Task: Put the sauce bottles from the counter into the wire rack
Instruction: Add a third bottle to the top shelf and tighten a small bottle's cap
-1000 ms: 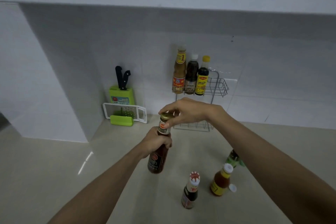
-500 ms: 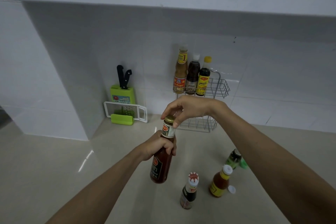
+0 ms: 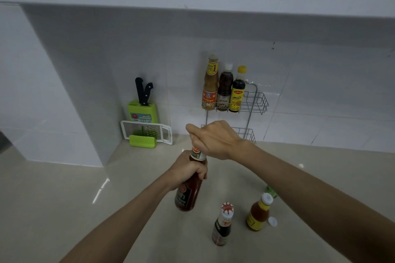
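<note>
My left hand [image 3: 188, 170] grips the neck of a dark red sauce bottle [image 3: 188, 193], held tilted above the counter. My right hand [image 3: 213, 140] is closed over that bottle's cap, hiding it. On the counter stand a small dark bottle with a red-and-white cap [image 3: 223, 225] and an orange bottle with a yellow label [image 3: 257, 213]. A green-capped bottle [image 3: 269, 189] peeks out behind my right forearm. The wire rack [image 3: 255, 102] hangs on the tiled wall with three bottles [image 3: 224, 89] at the left of its upper tier.
A green knife block [image 3: 142, 111] with two black-handled knives and a white-and-green grater [image 3: 147, 133] stand in the corner left of the rack. A loose white cap [image 3: 272, 221] lies by the orange bottle. White cabinets hang overhead.
My right hand has closed down over the cap, which showed between the fingers before. The bottle has stayed in my left hand at about the same place.
</note>
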Demonstrator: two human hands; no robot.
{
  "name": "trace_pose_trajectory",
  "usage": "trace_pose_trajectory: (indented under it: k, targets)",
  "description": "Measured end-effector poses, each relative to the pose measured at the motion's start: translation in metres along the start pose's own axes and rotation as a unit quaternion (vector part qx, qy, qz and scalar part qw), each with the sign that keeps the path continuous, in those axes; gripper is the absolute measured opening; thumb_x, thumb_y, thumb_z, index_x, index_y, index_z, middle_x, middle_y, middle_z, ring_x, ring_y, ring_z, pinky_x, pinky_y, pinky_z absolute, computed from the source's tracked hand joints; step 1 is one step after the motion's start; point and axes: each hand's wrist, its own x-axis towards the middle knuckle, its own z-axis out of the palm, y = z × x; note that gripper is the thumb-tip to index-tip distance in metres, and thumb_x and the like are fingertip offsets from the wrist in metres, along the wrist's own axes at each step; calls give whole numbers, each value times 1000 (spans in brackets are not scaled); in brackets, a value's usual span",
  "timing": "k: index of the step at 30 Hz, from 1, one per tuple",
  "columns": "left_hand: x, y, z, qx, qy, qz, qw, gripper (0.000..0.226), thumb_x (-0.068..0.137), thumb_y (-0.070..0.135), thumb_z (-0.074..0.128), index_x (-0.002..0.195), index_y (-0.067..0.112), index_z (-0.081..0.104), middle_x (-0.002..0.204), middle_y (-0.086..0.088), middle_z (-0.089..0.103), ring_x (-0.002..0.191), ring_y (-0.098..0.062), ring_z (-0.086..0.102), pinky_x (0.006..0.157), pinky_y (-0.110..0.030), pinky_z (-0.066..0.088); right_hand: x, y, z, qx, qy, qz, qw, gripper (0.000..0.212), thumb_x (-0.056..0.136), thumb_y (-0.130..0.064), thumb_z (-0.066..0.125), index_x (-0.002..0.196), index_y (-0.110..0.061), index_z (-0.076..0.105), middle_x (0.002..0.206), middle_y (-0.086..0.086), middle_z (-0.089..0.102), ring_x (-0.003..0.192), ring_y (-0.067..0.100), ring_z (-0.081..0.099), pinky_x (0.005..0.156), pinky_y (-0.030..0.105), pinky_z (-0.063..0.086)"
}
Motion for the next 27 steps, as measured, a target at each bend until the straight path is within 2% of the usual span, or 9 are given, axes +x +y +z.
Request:
trace_pose_trajectory:
  k: [2,4,6,10,13,17,20,24,27]
  targets:
    - [4,-8,8,27,133,-42,990,10,40,9,62,50,7,61,54,-9,63,55,-24,59,60,-34,49,3,-11,9,11,-9,131,991,18,97,-30,30,104,-15,37,60,6,50,52,31,44,51,34,30]
    - [4,-14,11,66,166,-64,982,14,39,13,63,51,7,62,53,-7,64,51,-22,58,56,-31,48,2,-17,20,35,-23,196,980,20,97,-29,30,103,-13,40,63,8,54,56,32,47,52,33,30]
    - [1,-16,5,58,93,-34,993,12,40,8,61,51,3,60,53,-9,62,54,-23,58,59,-34,47,-4,-14,22,74,-33,143,986,24,98,-40,27,95,-19,36,65,9,58,56,31,51,53,33,32]
    - [-16,-5,-19,-5,-166,37,985,15,43,-6,51,58,-9,51,54,-14,55,57,-29,54,61,-31,45,-14,3,-1,51,-21,-97,994,40,94,-60,26,99,-21,37,64,-1,52,51,21,46,49,30,36]
    - [-20,6,-20,-5,-215,34,976,15,44,-8,50,58,-13,48,54,-13,53,55,-28,54,59,-29,46,-13,7,-10,23,0,-174,984,35,92,-53,31,98,-19,33,61,3,54,47,24,45,42,30,37]
    - [-13,-2,-6,22,-4,10,1000,7,40,0,56,46,3,56,50,-9,59,58,-28,58,64,-37,47,-5,-4,-1,27,-9,-58,998,20,87,-42,21,94,-24,26,55,1,40,47,28,40,48,29,24]
    - [-6,-14,6,50,134,-44,989,9,38,8,61,46,6,60,53,-9,63,54,-24,58,59,-35,49,-2,-15,10,68,-40,84,993,10,93,-35,26,89,-26,28,56,2,42,58,32,47,53,32,25]
    - [-2,-22,16,100,215,-96,967,12,40,17,62,50,11,58,54,-5,65,51,-24,59,52,-29,48,4,-29,24,103,-88,254,958,17,92,-25,35,95,-16,49,78,12,58,82,35,59,63,35,35]
    - [1,-22,25,153,240,-119,951,10,48,21,62,57,17,60,63,-3,66,62,-25,65,55,-26,46,8,-30,34,81,-148,290,942,27,91,-16,40,115,-9,53,110,13,61,101,35,57,67,37,37]
